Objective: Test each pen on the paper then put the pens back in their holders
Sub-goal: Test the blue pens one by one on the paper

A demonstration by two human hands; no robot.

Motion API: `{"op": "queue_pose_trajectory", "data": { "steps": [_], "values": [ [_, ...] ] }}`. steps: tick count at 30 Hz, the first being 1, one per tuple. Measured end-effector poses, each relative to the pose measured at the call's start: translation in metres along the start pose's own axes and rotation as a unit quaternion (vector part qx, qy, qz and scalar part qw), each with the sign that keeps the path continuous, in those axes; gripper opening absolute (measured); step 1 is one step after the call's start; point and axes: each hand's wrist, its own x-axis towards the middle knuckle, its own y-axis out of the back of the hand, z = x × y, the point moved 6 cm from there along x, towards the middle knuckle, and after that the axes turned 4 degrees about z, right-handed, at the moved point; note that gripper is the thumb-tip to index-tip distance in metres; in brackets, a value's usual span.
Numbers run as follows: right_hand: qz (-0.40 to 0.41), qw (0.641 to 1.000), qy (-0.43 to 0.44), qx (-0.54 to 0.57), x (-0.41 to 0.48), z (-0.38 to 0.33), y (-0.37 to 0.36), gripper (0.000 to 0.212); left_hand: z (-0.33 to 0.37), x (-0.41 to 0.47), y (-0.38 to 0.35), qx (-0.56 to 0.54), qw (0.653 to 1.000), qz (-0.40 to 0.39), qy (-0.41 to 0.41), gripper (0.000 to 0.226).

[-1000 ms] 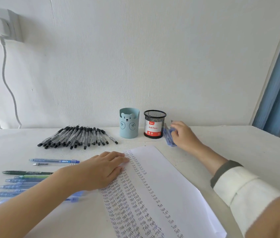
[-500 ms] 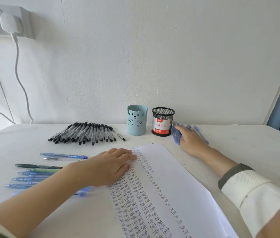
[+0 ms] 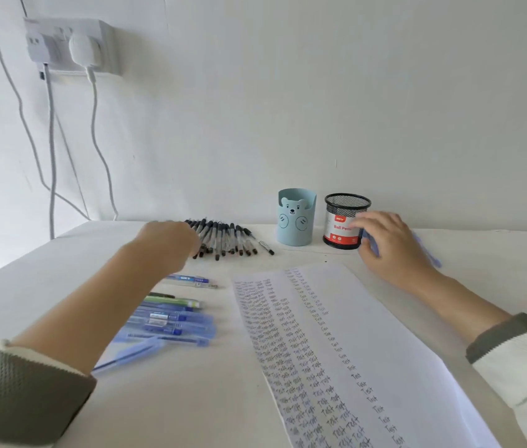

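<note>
A white paper [image 3: 384,334] covered in columns of written test words lies at the centre right. Behind it stand a light-blue bear holder [image 3: 296,218] and a black mesh holder [image 3: 342,221], and neither shows a pen above its rim. My right hand [image 3: 391,247] is beside the mesh holder, fingers curled round a bunch of blue pens [image 3: 370,245]. My left hand [image 3: 168,244], blurred, reaches over the left end of a row of black pens [image 3: 233,240]. Its fingers are hidden behind the knuckles.
Several blue pens [image 3: 171,321] and a green pen [image 3: 174,302] lie loose left of the paper, partly under my left forearm. The white table [image 3: 29,302] meets the wall just behind the holders. A wall socket [image 3: 68,46] with hanging cables [image 3: 52,156] is at the upper left.
My left hand has left the paper's edge and moved forward to the black pens. My right hand's fingers have curled round the blue pens by the mesh holder. The camera has turned left.
</note>
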Motion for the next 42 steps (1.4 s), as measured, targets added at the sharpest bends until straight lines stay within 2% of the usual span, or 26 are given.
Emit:
{"op": "queue_pose_trajectory", "data": {
  "steps": [3,6,8,9,11,14,16,18,20,23,26,29,32,35,40,42],
  "values": [
    [-0.011,0.999,0.049,-0.005,-0.002,-0.012,-0.003,0.045,-0.014,-0.001,-0.01,-0.054,0.996,-0.076,-0.008,0.018],
    [-0.028,0.998,0.054,-0.004,-0.005,-0.013,-0.005,0.044,-0.011,-0.002,-0.015,-0.098,0.99,-0.094,-0.047,0.011],
    [-0.033,0.998,0.044,0.013,-0.007,-0.011,-0.005,0.043,-0.011,0.003,-0.016,-0.11,0.991,-0.065,-0.042,0.004],
    [-0.036,0.998,0.036,0.021,-0.007,-0.01,-0.005,0.041,-0.01,0.004,-0.014,-0.118,0.992,-0.038,-0.034,0.009],
    [-0.037,0.999,0.017,0.027,-0.008,-0.008,-0.005,0.031,0.001,0.006,0.0,-0.144,0.987,0.052,-0.046,0.013],
    [-0.045,0.998,-0.005,0.041,-0.009,-0.007,-0.004,0.031,0.056,-0.009,0.03,-0.212,0.948,0.162,-0.175,0.013],
    [-0.055,0.997,-0.003,0.058,-0.009,-0.01,-0.005,0.029,0.102,-0.028,0.036,-0.225,0.915,0.174,-0.286,0.024],
    [-0.084,0.994,-0.009,0.074,-0.01,-0.015,-0.009,0.028,0.135,-0.044,0.03,-0.202,0.886,0.183,-0.376,0.023],
    [-0.137,0.986,-0.017,0.093,-0.011,-0.027,-0.014,0.032,0.145,-0.049,0.024,-0.202,0.87,0.192,-0.406,0.022],
    [-0.261,0.954,0.006,0.149,-0.018,-0.069,-0.023,0.051,0.129,-0.037,0.023,-0.276,0.891,0.164,-0.322,0.025],
    [-0.338,0.914,0.043,0.221,-0.022,-0.115,-0.019,0.063,0.108,-0.02,0.018,-0.301,0.908,0.149,-0.251,0.007],
    [-0.347,0.908,0.091,0.218,-0.023,-0.131,-0.014,0.056,0.096,-0.012,0.008,-0.354,0.909,0.085,-0.204,0.023],
    [-0.377,0.9,0.108,0.192,-0.028,-0.128,-0.013,0.035,0.094,-0.01,0.002,-0.369,0.908,0.056,-0.192,0.017],
    [-0.378,0.901,0.099,0.187,-0.029,-0.125,-0.013,0.031,0.093,-0.006,-0.003,-0.357,0.913,0.036,-0.194,0.009],
    [-0.351,0.92,0.139,0.103,-0.027,-0.116,-0.014,0.029,0.092,-0.004,-0.007,-0.349,0.915,0.028,-0.201,0.017],
    [-0.314,0.929,0.187,0.063,-0.025,-0.116,-0.012,0.023,0.089,-0.004,-0.008,-0.367,0.911,0.027,-0.188,0.018]
  ]
}}
